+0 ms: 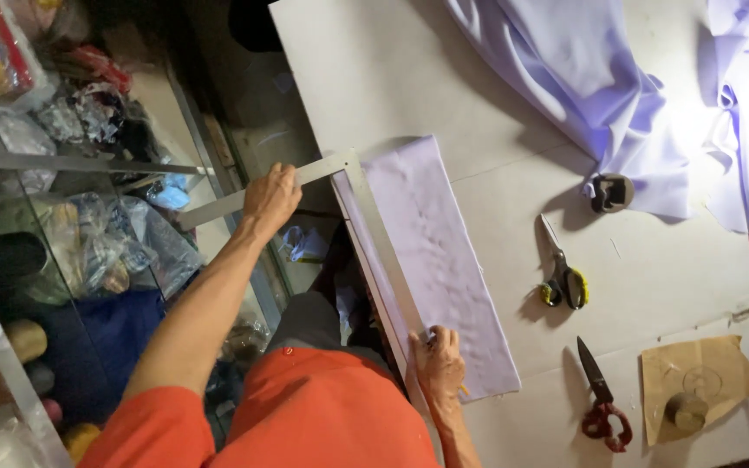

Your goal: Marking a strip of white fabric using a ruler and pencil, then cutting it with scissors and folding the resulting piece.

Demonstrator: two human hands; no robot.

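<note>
Lilac fabric strip (431,260) lies flat along the near edge of the pale surface (513,104); it serves as the reference landmark. At the strip's nearest end, the right hand (438,364) presses down with fingers (441,336) spread flat, gripping nothing, resting on both the strip and the long arm of a metal L-square (373,234). This ruler runs along the strip's edge. At the strip's far corner, the ruler's short arm juts off the surface, where the left hand (270,195) has its fingers curled closed over it. Beyond the strip lie yellow-handled scissors (563,277) and red-handled scissors (602,399), well apart from it. Farthest off, loose lilac cloth (582,78) is heaped.
</note>
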